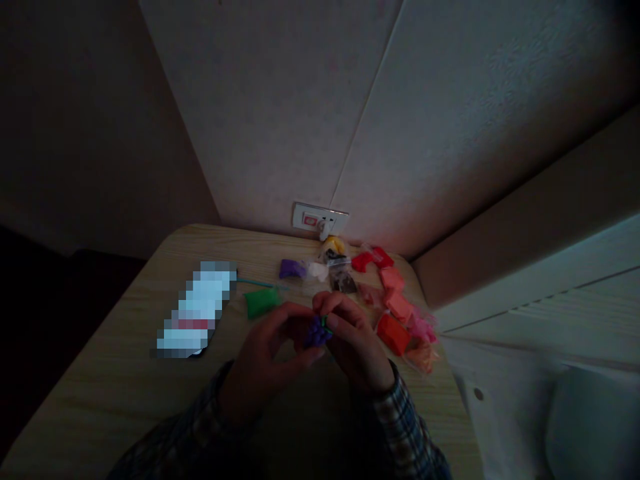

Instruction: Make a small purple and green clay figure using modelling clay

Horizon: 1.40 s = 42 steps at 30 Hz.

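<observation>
Over the front middle of the table, both hands meet at a small purple cluster of modelling clay balls, like a bunch of grapes. My left hand is curved round its left side, thumb below and fingers above. My right hand pinches at its upper right, where a bit of green clay shows between thumb and finger. Part of the cluster is hidden by the fingers. Just beyond my left hand lies a green clay packet. An orange-red clay packet lies right of my right hand.
A phone with a blurred, lit screen lies at the left, a thin blue stick beside it. Purple, white, red, salmon and pink packets line the back and right. A wall socket holds a plug.
</observation>
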Each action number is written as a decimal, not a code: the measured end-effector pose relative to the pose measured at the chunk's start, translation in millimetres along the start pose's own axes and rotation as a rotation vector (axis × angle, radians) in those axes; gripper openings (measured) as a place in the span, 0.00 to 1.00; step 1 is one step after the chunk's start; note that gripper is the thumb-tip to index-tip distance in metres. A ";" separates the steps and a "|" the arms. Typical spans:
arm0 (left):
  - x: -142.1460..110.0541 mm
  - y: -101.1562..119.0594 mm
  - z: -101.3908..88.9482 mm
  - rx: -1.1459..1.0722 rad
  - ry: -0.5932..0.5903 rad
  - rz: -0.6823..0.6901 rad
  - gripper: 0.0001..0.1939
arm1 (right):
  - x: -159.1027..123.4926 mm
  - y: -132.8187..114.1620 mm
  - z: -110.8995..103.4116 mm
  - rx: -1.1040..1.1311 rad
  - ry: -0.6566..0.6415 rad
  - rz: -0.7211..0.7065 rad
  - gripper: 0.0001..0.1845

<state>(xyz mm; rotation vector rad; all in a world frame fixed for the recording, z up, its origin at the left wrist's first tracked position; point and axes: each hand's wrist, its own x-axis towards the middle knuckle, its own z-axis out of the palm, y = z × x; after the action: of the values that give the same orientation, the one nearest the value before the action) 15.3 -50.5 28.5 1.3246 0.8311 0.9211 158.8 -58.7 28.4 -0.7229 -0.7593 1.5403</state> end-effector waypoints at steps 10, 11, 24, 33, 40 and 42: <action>0.9 -0.6 0.6 -0.005 -0.005 -0.045 0.15 | -3.7 -6.8 -7.1 -0.258 0.007 -0.108 0.07; 1.0 -1.0 0.6 -0.008 -0.010 -0.050 0.15 | -3.9 -6.8 -8.3 -0.281 -0.001 -0.120 0.06; 1.6 -1.9 -0.9 -0.030 -0.043 -0.057 0.15 | -2.6 -5.4 -12.9 -0.400 -0.006 -0.213 0.03; 2.4 -3.5 -0.8 -0.083 -0.055 -0.061 0.15 | -2.2 -7.2 -10.2 -0.455 0.000 -0.248 0.02; 6.2 5.9 -0.8 -0.090 -0.019 -0.137 0.11 | -3.4 -9.1 -5.6 -0.543 -0.001 -0.270 0.03; 7.1 7.6 -0.3 -0.090 -0.013 -0.148 0.11 | -3.7 -9.4 -4.4 -0.573 -0.004 -0.281 0.04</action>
<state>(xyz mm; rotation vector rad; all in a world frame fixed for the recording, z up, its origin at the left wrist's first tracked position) 17.4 -43.7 36.1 1.1741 0.8564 0.8230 168.3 -61.4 33.4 -0.9797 -1.2718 1.0710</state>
